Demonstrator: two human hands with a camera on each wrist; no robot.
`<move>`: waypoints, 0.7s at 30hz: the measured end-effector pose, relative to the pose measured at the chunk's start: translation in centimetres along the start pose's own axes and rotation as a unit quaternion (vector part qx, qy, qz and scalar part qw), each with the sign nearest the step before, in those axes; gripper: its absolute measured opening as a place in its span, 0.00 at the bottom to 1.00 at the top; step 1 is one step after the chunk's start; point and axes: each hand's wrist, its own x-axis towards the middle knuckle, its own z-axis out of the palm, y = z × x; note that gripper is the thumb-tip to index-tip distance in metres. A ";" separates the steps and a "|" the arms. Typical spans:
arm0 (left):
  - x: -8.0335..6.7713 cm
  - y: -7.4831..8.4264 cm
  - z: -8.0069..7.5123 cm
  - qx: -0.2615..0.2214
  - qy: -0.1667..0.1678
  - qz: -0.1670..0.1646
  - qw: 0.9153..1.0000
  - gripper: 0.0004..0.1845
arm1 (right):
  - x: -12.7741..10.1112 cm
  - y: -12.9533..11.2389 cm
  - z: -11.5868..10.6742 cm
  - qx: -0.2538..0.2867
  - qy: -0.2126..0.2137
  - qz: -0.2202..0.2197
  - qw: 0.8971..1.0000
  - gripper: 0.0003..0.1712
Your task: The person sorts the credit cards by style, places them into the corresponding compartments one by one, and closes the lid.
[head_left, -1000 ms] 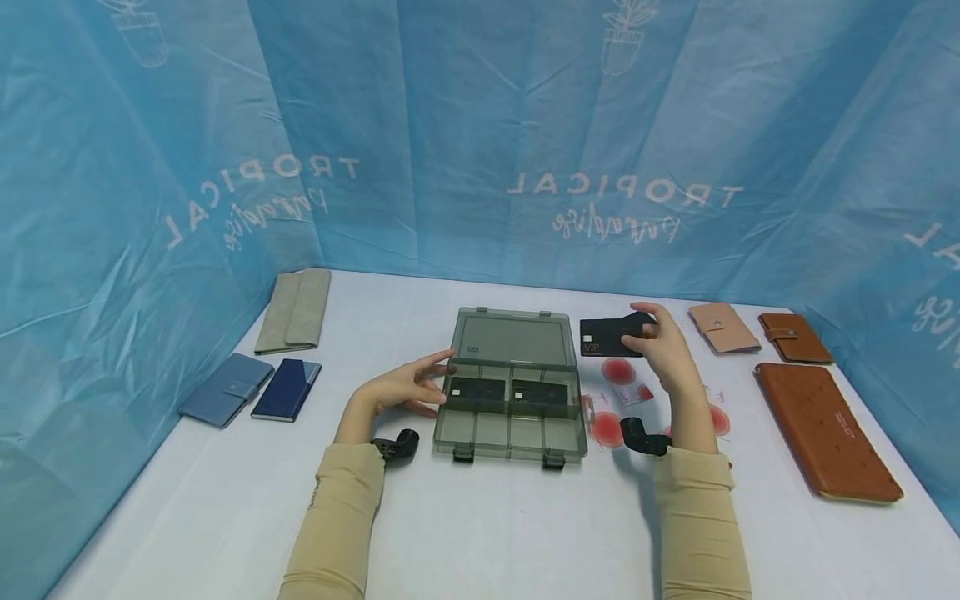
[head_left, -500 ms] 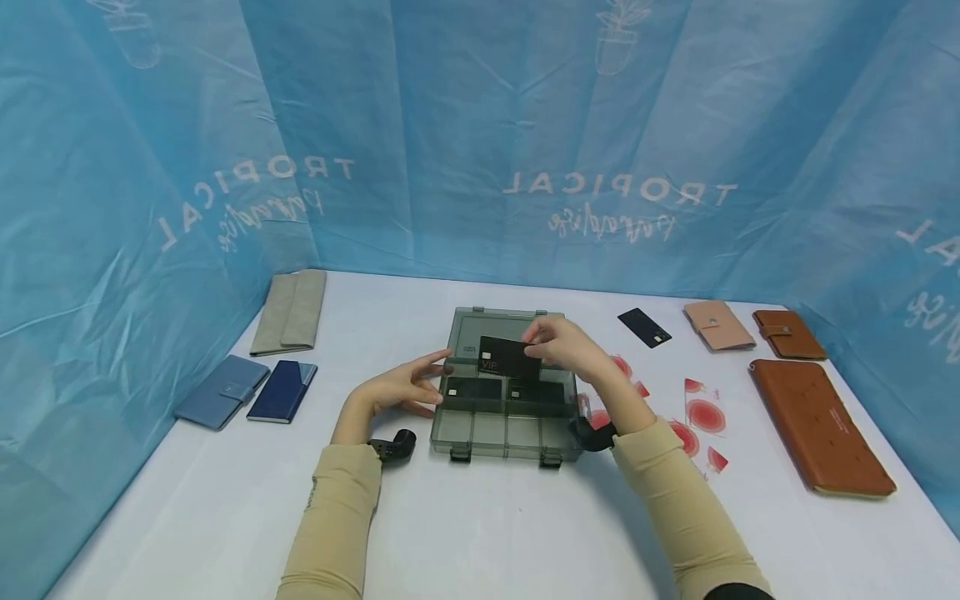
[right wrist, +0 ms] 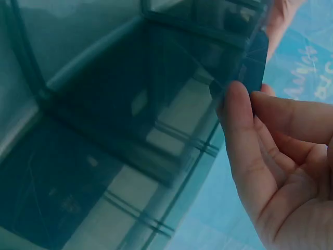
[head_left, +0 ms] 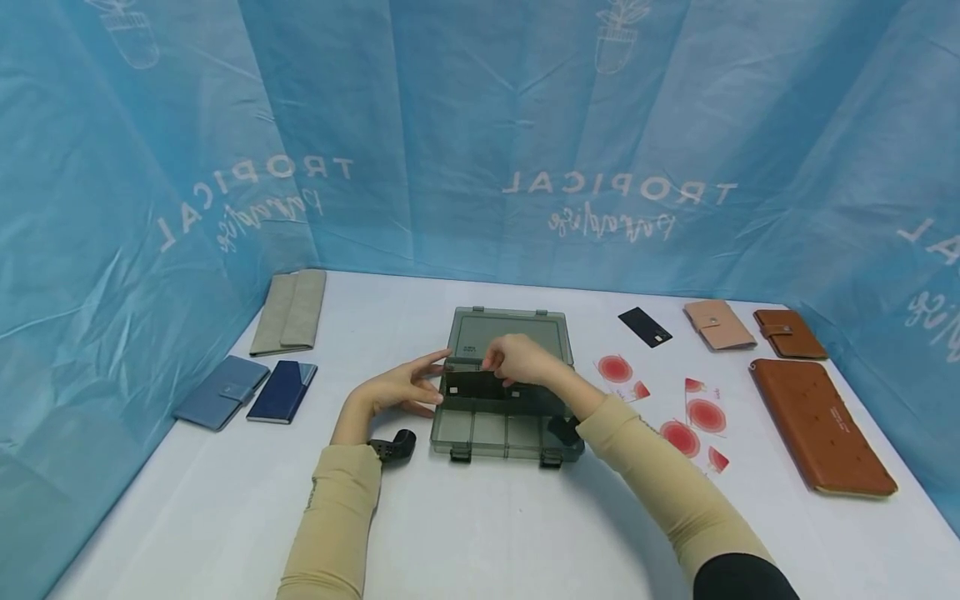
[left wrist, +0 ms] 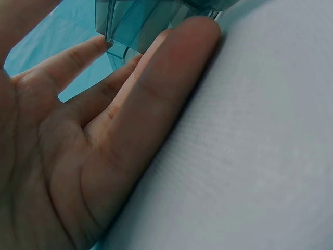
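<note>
- Far left of the grey compartment box (head_left: 507,433) lay a beige wallet (head_left: 291,311), a blue wallet (head_left: 219,402) and a navy card holder (head_left: 282,390);
- The left hand (head_left: 397,387) rested with straight, relaxed fingers against the box's left wall;
- The right hand (head_left: 521,360) pinched a black card (head_left: 474,384) over the box's left rear compartment;
- Right of the box lay red-patterned cards (head_left: 690,412), another black card (head_left: 645,326) and three brown and pink wallets (head_left: 819,425).

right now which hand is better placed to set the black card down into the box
Right. The right hand already pinches the black card over the open box. The left hand only rests flat against the box's left side, steadying it.
</note>
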 end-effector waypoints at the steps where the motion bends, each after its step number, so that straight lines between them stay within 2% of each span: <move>1: 0.0 0.0 0.0 -0.001 -0.001 0.001 1.000 0.48 | 0.0 -0.1 0.1 -0.009 -0.002 -0.002 1.000 0.09; 5: 0.0 0.0 -0.1 -0.004 -0.006 0.002 1.000 0.48 | -0.2 -0.4 0.4 -0.045 -0.008 0.001 0.999 0.11; 12: -0.1 0.0 -0.2 0.002 -0.003 0.004 1.000 0.48 | -0.6 -1.2 -0.1 -0.084 -0.047 0.055 0.994 0.16; 17: -0.2 0.0 -0.2 0.007 -0.002 0.003 1.000 0.48 | -0.8 -0.9 -0.5 -0.068 -0.086 0.063 0.992 0.20; 21: -0.1 0.0 -0.1 0.009 0.001 0.001 1.000 0.48 | -1.2 0.1 -1.3 -0.015 -0.094 0.052 0.994 0.21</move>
